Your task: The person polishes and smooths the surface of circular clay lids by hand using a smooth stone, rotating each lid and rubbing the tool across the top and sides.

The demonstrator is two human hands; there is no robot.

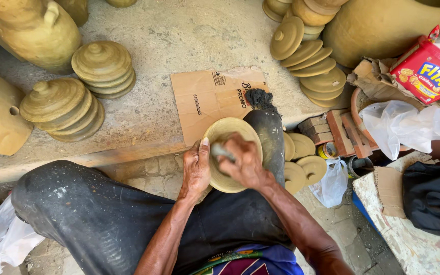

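your left hand cups the rim of a round clay lid, fingers wrapped snug around its edge, and the lid sits propped on your knee in dark trousers, hollow side up. your right hand is curled tight over a small grey tool, pressing it into the inside of the lid; what the tool is exactly, i cannot tell. this looks like the smoothing of the inner face, mid-way, and going on would call for a steady turn of the lid under the left thumb while the tool keeps even pressure, so the thin wall does not crack. just past the lid, a flat brown cardboard sheet with dark print lies on the concrete ledge. at the upper right a red cracker box with a blue and yellow label rests beside a crumpled white plastic bag. stacks of finished lids stand to the left, more lean at the upper right, and a few lie by your knee.
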